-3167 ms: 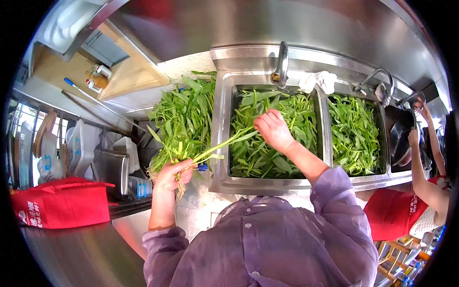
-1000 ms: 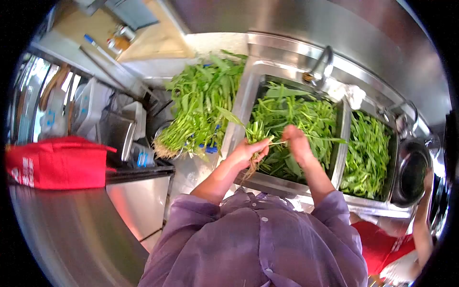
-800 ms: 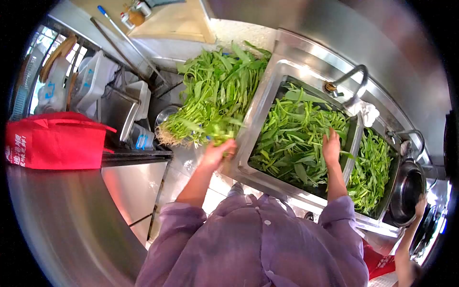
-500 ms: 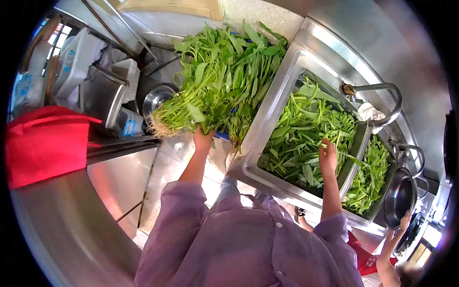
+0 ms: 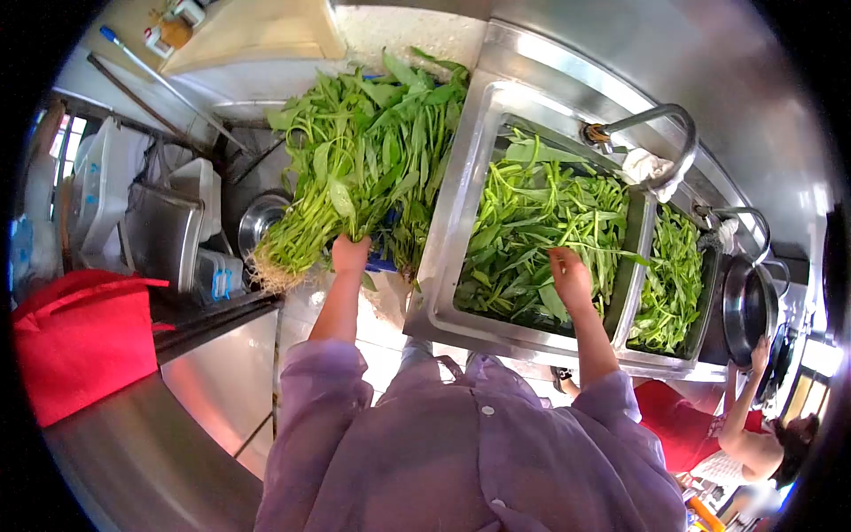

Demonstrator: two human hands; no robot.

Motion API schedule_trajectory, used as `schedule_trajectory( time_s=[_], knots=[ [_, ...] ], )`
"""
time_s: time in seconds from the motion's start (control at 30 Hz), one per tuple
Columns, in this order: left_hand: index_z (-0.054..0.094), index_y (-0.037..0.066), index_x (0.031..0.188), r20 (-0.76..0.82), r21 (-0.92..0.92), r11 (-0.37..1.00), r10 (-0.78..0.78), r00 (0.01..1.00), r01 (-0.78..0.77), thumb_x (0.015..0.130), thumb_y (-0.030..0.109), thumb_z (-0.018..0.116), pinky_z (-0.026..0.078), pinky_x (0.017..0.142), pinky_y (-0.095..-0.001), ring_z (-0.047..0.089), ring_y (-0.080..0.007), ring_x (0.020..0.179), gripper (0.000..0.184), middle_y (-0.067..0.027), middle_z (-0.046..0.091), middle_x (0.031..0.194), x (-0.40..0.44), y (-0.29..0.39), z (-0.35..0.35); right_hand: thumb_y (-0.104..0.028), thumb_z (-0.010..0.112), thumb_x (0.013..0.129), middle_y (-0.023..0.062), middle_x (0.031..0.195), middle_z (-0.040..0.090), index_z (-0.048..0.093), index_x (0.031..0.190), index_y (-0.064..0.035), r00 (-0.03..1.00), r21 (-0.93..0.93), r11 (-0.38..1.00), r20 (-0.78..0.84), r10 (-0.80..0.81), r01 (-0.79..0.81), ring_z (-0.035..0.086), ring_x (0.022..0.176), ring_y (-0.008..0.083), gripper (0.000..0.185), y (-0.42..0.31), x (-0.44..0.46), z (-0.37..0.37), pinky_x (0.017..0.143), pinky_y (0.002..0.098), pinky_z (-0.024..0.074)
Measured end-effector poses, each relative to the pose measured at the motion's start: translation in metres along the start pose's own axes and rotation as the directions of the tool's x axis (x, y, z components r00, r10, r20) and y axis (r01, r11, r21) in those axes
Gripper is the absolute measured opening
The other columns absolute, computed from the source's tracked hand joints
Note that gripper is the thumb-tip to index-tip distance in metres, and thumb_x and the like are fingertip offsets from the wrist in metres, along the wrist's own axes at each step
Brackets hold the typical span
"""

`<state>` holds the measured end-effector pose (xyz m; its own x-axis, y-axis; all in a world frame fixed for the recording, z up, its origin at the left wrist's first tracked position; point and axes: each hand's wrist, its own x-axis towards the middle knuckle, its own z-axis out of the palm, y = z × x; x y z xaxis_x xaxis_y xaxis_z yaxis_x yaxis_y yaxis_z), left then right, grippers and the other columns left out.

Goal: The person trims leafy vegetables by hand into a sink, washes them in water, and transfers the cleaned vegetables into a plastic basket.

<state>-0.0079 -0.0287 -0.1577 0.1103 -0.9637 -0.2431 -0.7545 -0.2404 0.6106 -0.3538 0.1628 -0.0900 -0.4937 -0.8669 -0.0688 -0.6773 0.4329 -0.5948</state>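
Note:
My left hand (image 5: 351, 254) is at the lower edge of a big pile of rooted leafy greens (image 5: 363, 151), left of the sinks; its fingers are hidden among the stems. Pale roots hang at the pile's lower left. Over the left sink basin (image 5: 443, 257), my right hand (image 5: 570, 275) hovers near its front right part with the fingers curled; whether it holds a stem is too small to tell. Cut greens (image 5: 541, 222) fill that basin, and more greens (image 5: 669, 275) lie in the middle basin.
A curved faucet (image 5: 674, 115) with a white cloth (image 5: 647, 168) stands behind the basins. At the right, a co-worker (image 5: 753, 443) in a red apron touches a dark pan (image 5: 746, 306). Plastic tubs (image 5: 102, 182), a metal bowl (image 5: 263, 220) and a red bag (image 5: 89, 341) are at the left.
My left hand has moved from the held bunch over the sink to the pile at the left. My right hand has come away from that bunch and stays over the left basin. The view has turned.

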Motion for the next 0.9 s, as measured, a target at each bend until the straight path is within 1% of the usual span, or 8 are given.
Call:
schedule_trajectory(
  time_s=[0.17, 0.3, 0.4, 0.5, 0.63, 0.7, 0.77, 0.9],
  knots=[
    [0.06, 0.0, 0.087, -0.165, 0.014, 1.0, -0.019, 0.986, 0.021, 0.068, 0.034, 0.062, 0.045, 0.068, -0.039, 0.058, -0.0348, 0.074, 0.039, -0.0201, 0.06, 0.078, -0.026, 0.058, -0.03, -0.014, 0.054, 0.077, 0.0118, 0.086, 0.059, 0.059, 0.087, -0.0064, 0.996, 0.046, 0.995, -0.001, -0.087, 0.087, 0.059, 0.072, 0.0273, 0.013, 0.001, -0.006, -0.008, 0.063, 0.0337, 0.0467],
    [0.06, 0.0, 0.085, -0.411, -0.03, 0.932, 0.319, 0.854, -0.362, 0.074, 0.024, 0.061, 0.045, 0.064, -0.0331, 0.06, -0.0267, 0.067, 0.026, -0.0163, 0.062, 0.075, -0.064, 0.083, -0.093, -0.014, 0.053, 0.078, 0.012, 0.08, 0.06, 0.059, 0.085, -0.007, 0.988, 0.098, 0.985, -0.067, -0.137, 0.144, 0.058, 0.065, 0.0267, 0.012, 0.013, -0.01, -0.017, 0.06, 0.0338, 0.0463],
    [0.059, -0.002, 0.079, -0.376, -0.445, 0.816, 0.204, 0.904, -0.369, 0.077, 0.015, 0.061, 0.041, 0.057, -0.0236, 0.049, -0.0065, 0.061, 0.017, -0.0034, 0.059, 0.066, -0.091, 0.095, -0.135, -0.013, 0.054, 0.077, 0.0129, 0.079, 0.06, 0.06, 0.085, -0.0069, 0.998, 0.111, 0.992, -0.007, -0.064, 0.065, 0.058, 0.065, 0.027, 0.011, 0.003, -0.007, -0.026, 0.059, 0.0338, 0.0459],
    [0.057, 0.0, 0.069, -0.324, -0.468, 0.817, 0.196, 0.926, -0.336, 0.077, 0.014, 0.06, 0.038, 0.05, -0.0215, 0.048, -0.0054, 0.052, 0.017, -0.0008, 0.056, 0.06, -0.115, 0.107, -0.169, -0.01, 0.054, 0.077, 0.0133, 0.079, 0.059, 0.06, 0.086, -0.0063, 0.998, 0.162, 0.984, -0.007, -0.07, 0.07, 0.057, 0.064, 0.0272, 0.011, -0.02, -0.001, -0.037, 0.058, 0.0341, 0.0454],
    [0.055, 0.003, 0.069, -0.29, -0.638, 0.711, 0.134, 0.947, -0.296, 0.077, 0.01, 0.058, 0.036, 0.047, -0.0194, 0.046, -0.0065, 0.048, 0.011, 0.0007, 0.053, 0.056, -0.137, 0.136, -0.18, -0.006, 0.055, 0.074, 0.0108, 0.079, 0.059, 0.06, 0.084, -0.0056, 0.787, 0.116, 0.814, -0.366, -0.498, 0.569, 0.057, 0.065, 0.0274, 0.011, -0.088, 0.02, -0.058, 0.06, 0.035, 0.0446],
    [0.055, 0.005, 0.076, -0.255, -0.651, 0.697, 0.172, 0.951, -0.301, 0.076, 0.01, 0.06, 0.035, 0.045, -0.0191, 0.046, -0.0068, 0.048, 0.008, 0.0004, 0.054, 0.06, -0.141, 0.143, -0.178, -0.005, 0.056, 0.072, 0.0084, 0.08, 0.058, 0.059, 0.085, -0.006, 0.708, 0.039, 0.764, -0.408, -0.576, 0.644, 0.056, 0.07, 0.0258, 0.013, -0.119, 0.026, -0.073, 0.063, 0.0347, 0.0432],
    [0.053, 0.005, 0.081, -0.164, -0.802, 0.593, -0.104, 0.981, -0.071, 0.074, 0.012, 0.061, 0.035, 0.04, -0.0194, 0.047, -0.0076, 0.048, 0.012, -0.0002, 0.055, 0.068, -0.153, 0.165, -0.176, -0.005, 0.056, 0.071, 0.0075, 0.082, 0.055, 0.057, 0.085, -0.0061, 0.617, -0.009, 0.713, -0.494, -0.612, 0.701, 0.053, 0.075, 0.0246, 0.014, -0.138, 0.033, -0.087, 0.065, 0.034, 0.0414],
    [0.052, 0.005, 0.087, 0.093, -0.83, 0.551, -0.013, 0.996, 0.085, 0.073, 0.012, 0.062, 0.032, 0.034, -0.02, 0.046, -0.0094, 0.045, 0.019, -0.0018, 0.053, 0.07, -0.15, 0.158, -0.175, -0.004, 0.056, 0.07, 0.0075, 0.088, 0.054, 0.057, 0.087, -0.0062, 0.564, -0.063, 0.72, -0.577, -0.591, 0.691, 0.051, 0.079, 0.0246, 0.016, -0.144, 0.045, -0.107, 0.069, 0.0346, 0.0397]
  ],
)
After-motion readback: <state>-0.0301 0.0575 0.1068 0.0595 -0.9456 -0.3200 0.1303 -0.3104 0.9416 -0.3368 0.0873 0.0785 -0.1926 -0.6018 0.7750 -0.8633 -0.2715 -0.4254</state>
